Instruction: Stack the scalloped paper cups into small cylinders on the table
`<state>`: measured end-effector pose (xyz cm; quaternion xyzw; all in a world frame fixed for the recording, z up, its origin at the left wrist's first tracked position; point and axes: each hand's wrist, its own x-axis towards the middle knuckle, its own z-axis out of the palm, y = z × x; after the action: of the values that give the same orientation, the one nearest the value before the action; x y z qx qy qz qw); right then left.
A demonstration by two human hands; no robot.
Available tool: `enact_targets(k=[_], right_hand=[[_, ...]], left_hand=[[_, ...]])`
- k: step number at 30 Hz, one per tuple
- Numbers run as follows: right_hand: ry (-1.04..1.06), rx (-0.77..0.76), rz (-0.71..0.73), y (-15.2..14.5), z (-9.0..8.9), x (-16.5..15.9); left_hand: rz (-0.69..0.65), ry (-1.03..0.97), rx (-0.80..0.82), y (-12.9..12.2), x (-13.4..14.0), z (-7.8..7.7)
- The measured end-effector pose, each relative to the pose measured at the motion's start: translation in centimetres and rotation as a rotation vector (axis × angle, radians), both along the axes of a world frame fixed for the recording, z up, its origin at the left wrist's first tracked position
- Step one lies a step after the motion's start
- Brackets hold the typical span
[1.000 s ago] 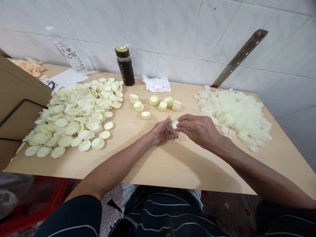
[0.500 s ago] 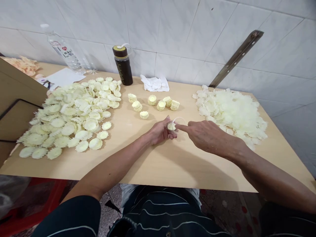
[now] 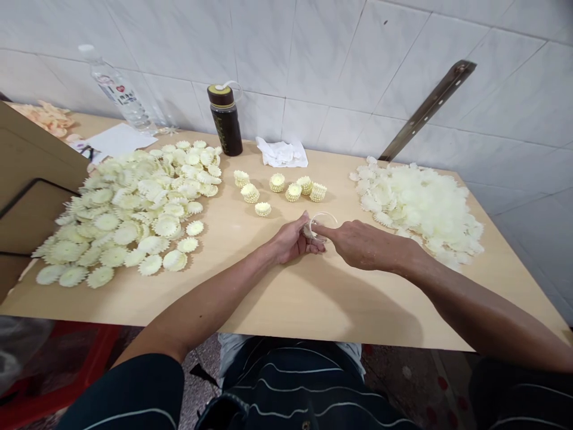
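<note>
My left hand point(image 3: 293, 240) is closed round a small clear plastic piece with a round rim point(image 3: 332, 214), perhaps a cup, above the middle of the table. The index finger of my right hand point(image 3: 364, 245) is stretched out and reaches into the rim, while its other fingers are curled and partly hidden. What lies inside the clear piece is mostly covered by my finger. Just beyond my hands stand several short stacks of pale yellow scalloped discs point(image 3: 293, 192), with one low stack point(image 3: 262, 209) nearest to my left hand.
A wide heap of pale yellow scalloped cups point(image 3: 120, 221) covers the table's left side. Thin whitish discs point(image 3: 421, 203) are heaped on the right. Along the wall are a dark drink bottle point(image 3: 227, 125), a crumpled tissue point(image 3: 282, 153), a clear water bottle point(image 3: 119, 89) and a leaning metal strip point(image 3: 427, 110).
My right index finger has moved left and deeper into the clear piece. The pale scalloped disc that showed inside it is now largely hidden. My left hand keeps its hold.
</note>
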<state>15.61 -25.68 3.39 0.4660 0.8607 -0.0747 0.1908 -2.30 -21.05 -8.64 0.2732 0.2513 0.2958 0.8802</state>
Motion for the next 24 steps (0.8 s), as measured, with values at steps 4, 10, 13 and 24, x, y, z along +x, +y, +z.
enact_targets(k=[4,10,13,24], right_hand=[[-0.033,-0.027,-0.012,-0.1,-0.2,-0.3],[-0.020,-0.037,-0.029,0.1,-0.7,-0.9],[0.027,-0.084,-0.040,0.4,-0.6,-1.1],[0.232,-0.176,-0.238,0.3,-2.8,-1.0]], left_hand=[[0.038,0.015,-0.012,0.1,0.0,-0.1],[0.092,0.033,-0.028,0.0,0.3,-0.2],[0.154,0.046,-0.021,-0.3,0.6,-0.2],[0.236,-0.002,-0.063,-0.2,0.7,0.1]])
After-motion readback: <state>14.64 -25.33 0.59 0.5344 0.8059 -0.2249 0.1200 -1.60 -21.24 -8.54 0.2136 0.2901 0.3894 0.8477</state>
